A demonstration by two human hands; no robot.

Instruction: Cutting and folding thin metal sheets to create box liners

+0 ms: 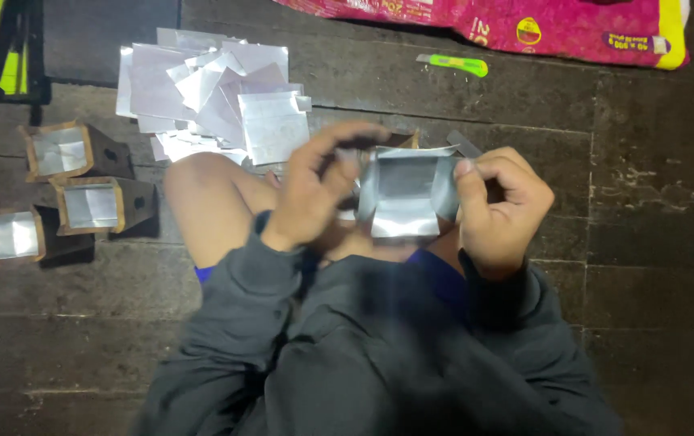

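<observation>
Pinching a silver foil sheet (406, 196) from both sides, the left hand (314, 190) grips its left edge and the right hand (499, 202) its right edge. It hangs between them above the lap, near the foil pile (213, 97).

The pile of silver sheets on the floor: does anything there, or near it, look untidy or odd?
The silver sheets lie fanned and overlapping at many angles, not squared. A green utility knife lies loose on the floor beyond them. Nothing looks spilled or torn.
</observation>
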